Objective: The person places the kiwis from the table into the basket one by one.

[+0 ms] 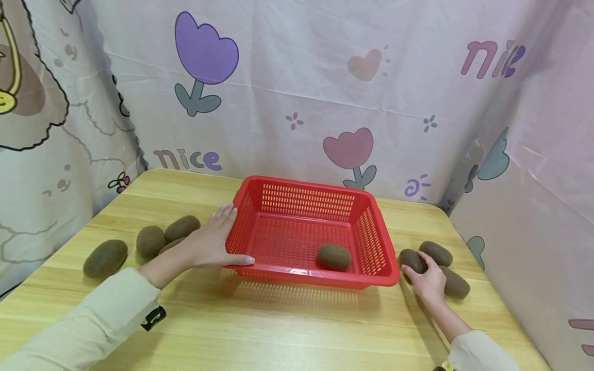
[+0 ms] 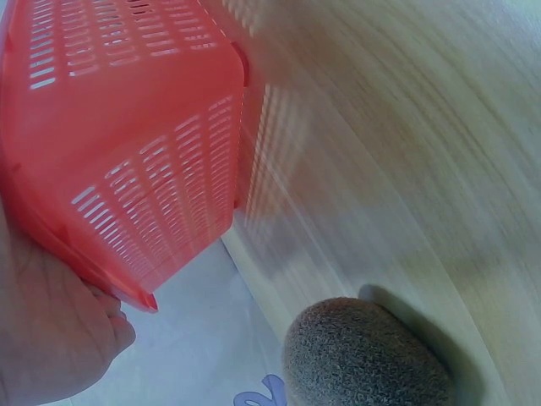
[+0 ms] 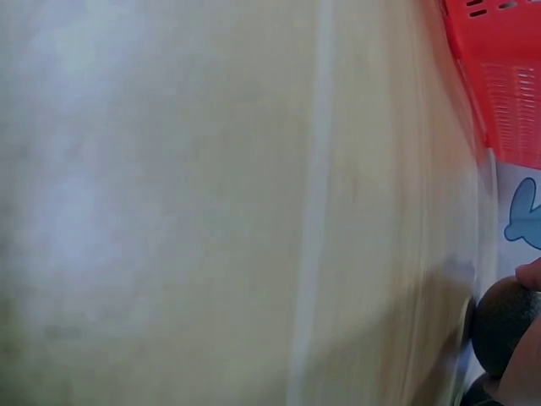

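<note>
A red perforated plastic basket (image 1: 297, 281) stands mid-table with one kiwi (image 1: 334, 257) lying in its front right part. My left hand (image 1: 215, 237) rests on the basket's left rim, thumb along the front corner and fingers over the side. In the left wrist view the hand (image 2: 59, 330) is at the rim of the basket (image 2: 118, 127). Right of the basket, my right hand (image 1: 429, 280) grips a kiwi (image 1: 412, 260) between thumb and fingers. That kiwi (image 3: 500, 326) shows at the right edge of the right wrist view, partly covered by the fingers.
Beside the right hand lie two more kiwis, one behind (image 1: 436, 253) and one to the right (image 1: 456, 283). Several kiwis (image 1: 150, 242) lie left of the basket, one partly hidden by the left forearm. A printed curtain (image 1: 287, 93) hangs behind the wooden table (image 1: 278, 335).
</note>
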Demonstrator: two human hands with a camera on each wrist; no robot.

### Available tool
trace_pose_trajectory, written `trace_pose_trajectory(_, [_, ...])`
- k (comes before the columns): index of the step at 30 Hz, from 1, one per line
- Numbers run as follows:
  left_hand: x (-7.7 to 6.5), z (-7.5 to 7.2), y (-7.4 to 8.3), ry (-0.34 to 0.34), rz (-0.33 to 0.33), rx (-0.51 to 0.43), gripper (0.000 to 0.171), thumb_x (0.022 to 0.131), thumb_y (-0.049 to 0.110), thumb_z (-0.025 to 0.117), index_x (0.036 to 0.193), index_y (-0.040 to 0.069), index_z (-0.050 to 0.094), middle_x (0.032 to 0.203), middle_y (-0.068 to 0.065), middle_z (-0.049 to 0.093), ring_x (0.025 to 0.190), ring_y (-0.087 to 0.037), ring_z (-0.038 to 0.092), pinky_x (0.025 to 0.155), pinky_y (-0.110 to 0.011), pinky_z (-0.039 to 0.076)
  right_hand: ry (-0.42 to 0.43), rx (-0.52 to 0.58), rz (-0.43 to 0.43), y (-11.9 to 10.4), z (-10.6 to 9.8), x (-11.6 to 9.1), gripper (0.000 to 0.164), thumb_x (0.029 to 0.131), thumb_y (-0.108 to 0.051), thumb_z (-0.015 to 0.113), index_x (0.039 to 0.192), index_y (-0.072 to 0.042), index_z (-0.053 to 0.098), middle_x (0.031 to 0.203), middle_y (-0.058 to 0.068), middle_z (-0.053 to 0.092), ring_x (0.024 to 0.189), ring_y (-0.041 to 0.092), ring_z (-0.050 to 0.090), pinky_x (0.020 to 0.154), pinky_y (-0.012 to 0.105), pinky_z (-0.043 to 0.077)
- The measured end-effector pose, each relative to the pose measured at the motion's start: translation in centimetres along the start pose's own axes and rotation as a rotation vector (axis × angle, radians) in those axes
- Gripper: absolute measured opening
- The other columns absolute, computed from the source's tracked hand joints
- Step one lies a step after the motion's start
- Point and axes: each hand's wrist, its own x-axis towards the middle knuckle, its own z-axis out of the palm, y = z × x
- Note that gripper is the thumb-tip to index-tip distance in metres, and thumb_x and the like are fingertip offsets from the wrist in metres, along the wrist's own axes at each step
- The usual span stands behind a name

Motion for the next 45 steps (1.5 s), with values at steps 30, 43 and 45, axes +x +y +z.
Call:
trace_pose_trajectory(30, [0.0,0.0,0.0,0.0,0.0,0.004,0.123,0.068,0.074,0.058,0.146,-0.006,0.008,0.154,-0.023,0.008,0.141,-0.042,0.006,0.109,-0.061,0.022,-0.018,0.094,-0.007,-3.4,-2.7,2.0,0.061,0.085,-0.022,0.065,0.136,0.002,0.042,0.139,0.028,0.041,0.127,0.044,0.04,0.103,0.052,0.036])
trace_pose_trajectory(43, [0.0,0.1,0.0,0.008,0.005,0.009,0.123,0.067,0.075,0.058,0.146,-0.007,0.009,0.154,-0.024,0.008,0.141,-0.042,0.007,0.108,-0.062,0.023,0.021,0.122,-0.108,-6.3,-4.1,3.0,0.059,0.084,-0.024,0.066,0.134,-0.001,0.046,0.135,0.025,0.048,0.118,0.038,0.048,0.098,0.048,0.04])
trace_pose_trajectory(45, [0.0,0.1,0.0,0.008,0.007,0.011,0.123,0.068,0.074,0.058,0.146,-0.007,0.009,0.154,-0.024,0.007,0.141,-0.043,0.007,0.108,-0.062,0.023,0.006,0.119,-0.119,-6.9,-4.2,3.0,0.059,0.085,-0.025,0.065,0.135,-0.002,0.045,0.135,0.024,0.048,0.118,0.037,0.049,0.096,0.046,0.041])
